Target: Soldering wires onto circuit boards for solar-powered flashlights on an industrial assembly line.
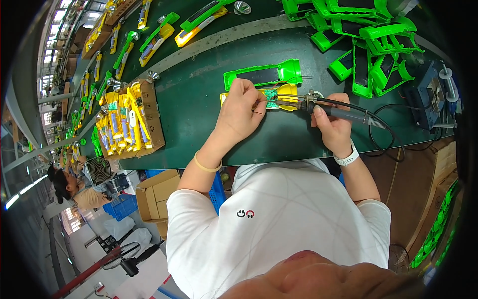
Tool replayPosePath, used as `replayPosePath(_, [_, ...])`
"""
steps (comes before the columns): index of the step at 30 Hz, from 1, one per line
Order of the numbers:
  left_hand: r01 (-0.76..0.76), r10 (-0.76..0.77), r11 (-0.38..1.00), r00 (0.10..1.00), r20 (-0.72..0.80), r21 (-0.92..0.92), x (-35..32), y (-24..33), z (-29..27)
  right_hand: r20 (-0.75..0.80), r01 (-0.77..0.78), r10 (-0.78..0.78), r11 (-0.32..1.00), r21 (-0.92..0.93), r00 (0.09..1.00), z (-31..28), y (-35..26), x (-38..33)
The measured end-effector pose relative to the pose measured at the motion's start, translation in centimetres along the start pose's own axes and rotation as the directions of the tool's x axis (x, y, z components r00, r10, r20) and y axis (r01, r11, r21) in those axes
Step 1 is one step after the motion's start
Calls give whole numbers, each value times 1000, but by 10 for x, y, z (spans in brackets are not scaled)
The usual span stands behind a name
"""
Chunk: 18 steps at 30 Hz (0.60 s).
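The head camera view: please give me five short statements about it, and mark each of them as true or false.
1. The right hand holds a black-and-grey, pen-shaped soldering iron. True.
2. The open brown cardboard box of yellow casings stands to the right of both hands. False: it stands to their left.
3. The left hand is over the long yellow plastic casing with a green circuit board. True.
4. The white wristwatch is on the left wrist. False: it is on the right wrist.
5. A bright green plastic shell with a dark panel lies just beyond the yellow casing. True.
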<state>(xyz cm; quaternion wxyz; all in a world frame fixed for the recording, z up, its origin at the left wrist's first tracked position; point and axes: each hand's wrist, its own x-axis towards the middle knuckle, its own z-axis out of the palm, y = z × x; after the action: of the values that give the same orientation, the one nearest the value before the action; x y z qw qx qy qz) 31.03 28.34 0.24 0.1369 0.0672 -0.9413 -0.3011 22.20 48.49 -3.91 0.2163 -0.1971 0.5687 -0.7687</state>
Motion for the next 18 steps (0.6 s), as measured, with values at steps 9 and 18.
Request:
replayPosePath(9, [56,-55,998,998,40,-24,3,2,-3,-48,23,-18,995,96,999,-8,-5,-4])
replayPosePath(18, [-68,95,980,986,-137,187,1,13,-15,-36,38,-37,999,28,999,-8,-6,-5])
